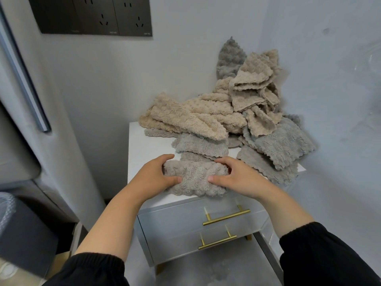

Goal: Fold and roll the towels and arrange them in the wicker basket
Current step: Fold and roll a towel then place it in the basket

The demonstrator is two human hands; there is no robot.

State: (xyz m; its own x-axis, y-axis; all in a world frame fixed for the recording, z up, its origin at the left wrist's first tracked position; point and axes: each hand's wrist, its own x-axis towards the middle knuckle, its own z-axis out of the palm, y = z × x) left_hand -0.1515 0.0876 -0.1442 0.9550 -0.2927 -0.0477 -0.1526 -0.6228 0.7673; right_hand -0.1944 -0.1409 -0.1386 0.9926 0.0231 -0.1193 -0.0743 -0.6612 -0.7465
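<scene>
My sleeves (92, 269) filled the bottom of the frame, forearms reaching up to the centre. There my left hand (156, 176) and right hand (233, 176) each curled round one end of a grey towel (195, 180), thumbs on top, I judge to roll it evenly at the front edge of the surface (142, 145). The pile (237, 112) lay at the upper right; no basket showed.

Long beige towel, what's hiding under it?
Gray towels poke out from under the long beige towel, lying on the white cabinet top. How far they reach underneath, or whether more are buried, is covered.
</scene>
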